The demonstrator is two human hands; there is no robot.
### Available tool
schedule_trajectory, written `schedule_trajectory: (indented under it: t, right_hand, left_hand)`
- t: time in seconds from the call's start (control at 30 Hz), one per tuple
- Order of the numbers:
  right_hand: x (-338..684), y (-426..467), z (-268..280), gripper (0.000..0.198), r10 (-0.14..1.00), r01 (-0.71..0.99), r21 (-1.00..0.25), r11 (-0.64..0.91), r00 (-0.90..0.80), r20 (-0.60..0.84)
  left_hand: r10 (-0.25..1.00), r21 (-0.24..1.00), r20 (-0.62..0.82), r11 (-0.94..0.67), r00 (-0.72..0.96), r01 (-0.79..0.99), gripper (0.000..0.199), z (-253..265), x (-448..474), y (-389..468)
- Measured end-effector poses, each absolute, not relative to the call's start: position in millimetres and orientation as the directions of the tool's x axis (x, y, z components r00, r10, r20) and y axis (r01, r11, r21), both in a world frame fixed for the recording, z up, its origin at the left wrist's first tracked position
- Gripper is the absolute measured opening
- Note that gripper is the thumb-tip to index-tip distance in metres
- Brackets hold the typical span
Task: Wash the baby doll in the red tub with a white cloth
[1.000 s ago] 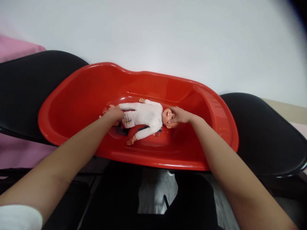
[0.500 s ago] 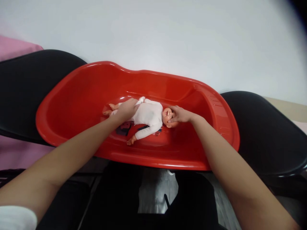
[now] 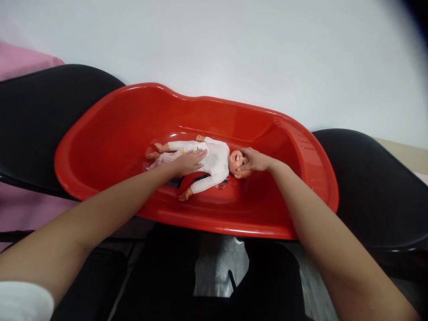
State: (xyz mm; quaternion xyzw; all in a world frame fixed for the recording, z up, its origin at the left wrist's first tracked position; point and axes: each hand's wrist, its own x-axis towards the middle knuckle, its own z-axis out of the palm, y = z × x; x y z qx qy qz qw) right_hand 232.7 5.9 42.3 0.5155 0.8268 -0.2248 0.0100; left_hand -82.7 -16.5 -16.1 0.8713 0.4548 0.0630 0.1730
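A doll (image 3: pixel 203 161) in white clothes is lying on its back inside the red tub (image 3: pixel 110 129). The left hand (image 3: pixel 189 162) is resting flat, fingers spread, on the doll's belly. The right hand (image 3: pixel 253 160) is cupping the doll's head, fingers curled around it, just right of the left hand.

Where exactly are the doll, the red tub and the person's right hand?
doll (image 3: pixel 214 162), head view, on its white-clothed chest.
red tub (image 3: pixel 110 129), head view, on its bare inner wall.
right hand (image 3: pixel 256 160), head view, on the back of the hand.
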Motion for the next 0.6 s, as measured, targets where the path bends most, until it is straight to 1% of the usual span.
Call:
schedule_trajectory:
  t: [0.1, 0.23, 0.4, 0.53, 0.6]
  right_hand:
    - [232.5, 5.0, 43.0, 0.084, 0.847, 0.853, -0.387, 0.35, -0.465, -0.259]
    - [230.4, 2.6, 45.7, 0.084, 0.852, 0.855, -0.399, 0.333, -0.454, -0.263]
    - [227.9, 0.8, 48.2, 0.082, 0.857, 0.862, -0.385, 0.331, -0.445, -0.259]
    - [227.6, 0.6, 48.0, 0.085, 0.859, 0.871, -0.363, 0.33, -0.437, -0.266]
    - [228.0, 1.0, 47.1, 0.084, 0.858, 0.87, -0.361, 0.335, -0.44, -0.264]
  left_hand:
    - [0.839, 0.301, -0.04, -0.507, 0.542, 0.808, 0.057, -26.6, -95.0, -4.4]
    - [0.914, 0.224, -0.046, -0.385, 0.404, 0.896, 0.055, -40.4, -113.5, 11.7]
    - [0.974, 0.196, -0.004, -0.223, 0.228, 0.955, 0.053, -38.8, -130.4, 8.8]
    - [0.984, 0.159, 0.002, -0.176, 0.178, 0.971, 0.06, -33.5, -137.5, 2.8]
    - [0.986, 0.162, 0.007, -0.168, 0.169, 0.973, 0.059, -33.2, -138.3, 2.3]
